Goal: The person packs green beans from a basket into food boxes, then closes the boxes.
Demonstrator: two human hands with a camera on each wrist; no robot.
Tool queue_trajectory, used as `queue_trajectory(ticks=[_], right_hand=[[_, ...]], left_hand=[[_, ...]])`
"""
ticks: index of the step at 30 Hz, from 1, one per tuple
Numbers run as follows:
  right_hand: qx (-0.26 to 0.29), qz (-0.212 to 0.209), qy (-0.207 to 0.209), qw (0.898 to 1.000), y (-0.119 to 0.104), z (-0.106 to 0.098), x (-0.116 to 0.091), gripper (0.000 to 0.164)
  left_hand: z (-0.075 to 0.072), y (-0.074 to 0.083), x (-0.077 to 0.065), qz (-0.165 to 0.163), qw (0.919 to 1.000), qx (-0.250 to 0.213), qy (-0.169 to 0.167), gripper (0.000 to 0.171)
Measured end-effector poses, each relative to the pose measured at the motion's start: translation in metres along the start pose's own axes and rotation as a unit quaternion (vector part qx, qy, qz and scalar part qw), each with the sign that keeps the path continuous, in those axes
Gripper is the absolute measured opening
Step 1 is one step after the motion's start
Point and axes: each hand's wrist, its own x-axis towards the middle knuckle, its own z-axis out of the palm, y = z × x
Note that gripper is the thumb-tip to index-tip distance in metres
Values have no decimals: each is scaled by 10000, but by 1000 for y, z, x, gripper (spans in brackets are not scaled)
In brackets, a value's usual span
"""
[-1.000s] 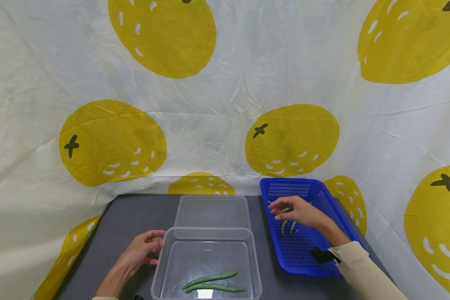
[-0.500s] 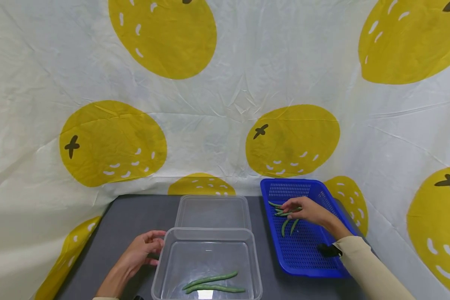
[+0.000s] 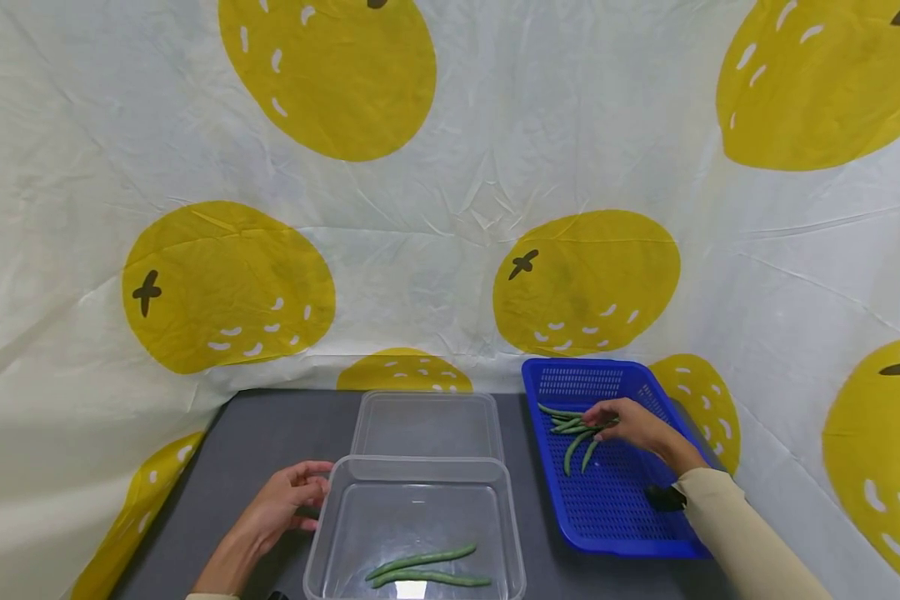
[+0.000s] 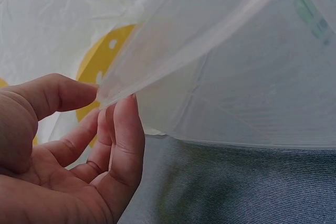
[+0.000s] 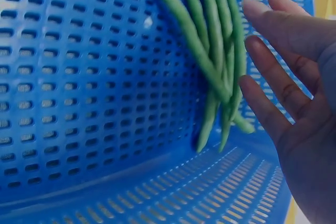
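My left hand [image 3: 288, 500] pinches the left rim of a clear plastic container [image 3: 416, 467] between thumb and fingers, as the left wrist view shows. Inside the container lie a pair of green beans [image 3: 431, 575], side by side. Over on the right, my right hand [image 3: 630, 427] hovers inside a blue basket [image 3: 600, 525], its fingers spread and loosely bent with nothing between them. Several more green beans [image 5: 212, 51] rest in a loose bunch on the basket floor, just beside those fingertips in the right wrist view.
A clear flat lid [image 3: 429, 421] lies behind the container on the dark table [image 3: 292, 425]. A white cloth [image 3: 412, 283] with yellow fruit prints hangs behind and along both sides. The basket stands at the table's right edge.
My right hand has moved right across the basket, uncovering more of the bean bunch. My left hand and the container have stayed in place.
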Motion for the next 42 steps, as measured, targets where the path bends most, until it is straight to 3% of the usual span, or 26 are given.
queue_trajectory(ticks=[8, 16, 22, 29, 33, 39, 42], right_hand=[[59, 439, 5, 9990, 11, 2, -4, 34], [-384, 496, 58, 9980, 20, 3, -5, 31], [-1020, 160, -131, 9946, 26, 6, -3, 27], [-1976, -226, -78, 9800, 28, 11, -1, 29], [-2027, -111, -123, 9791, 24, 11, -1, 26], [-2026, -733, -135, 9764, 17, 8, 0, 19], [-1774, -741, -146, 9812, 11, 7, 2, 17]], left_hand=[[1, 1, 3, -1, 10000, 35, 53, 51], [2, 1, 3, -11, 9999, 79, 100, 52], [2, 1, 3, -37, 9998, 93, 143, 52], [1, 1, 3, -15, 9999, 79, 98, 51], [1, 1, 3, -34, 9999, 58, 88, 52], [0, 0, 2, -49, 10000, 71, 49, 53], [-1, 0, 2, -43, 10000, 63, 43, 53]])
